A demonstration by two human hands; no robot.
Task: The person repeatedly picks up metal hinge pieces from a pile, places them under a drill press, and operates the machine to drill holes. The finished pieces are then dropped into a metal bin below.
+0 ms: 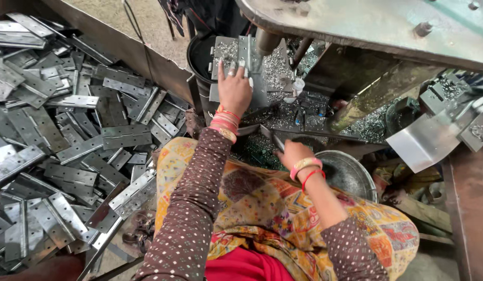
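the left hand [234,88] lies flat, its grip wide, pressing a metal hinge [246,73] on the bench [304,117] under the drill [266,41]. the right hand [292,154] has its grip narrow on a thin tool [278,142] beside a steel bowl [350,174]. a pile of hinges [69,140] lies at the left.

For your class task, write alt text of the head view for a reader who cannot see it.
A person's left hand presses a grey metal hinge flat on a drill machine's table, while the right hand holds a thin metal tool beside a steel bowl. A big pile of hinges lies at left.
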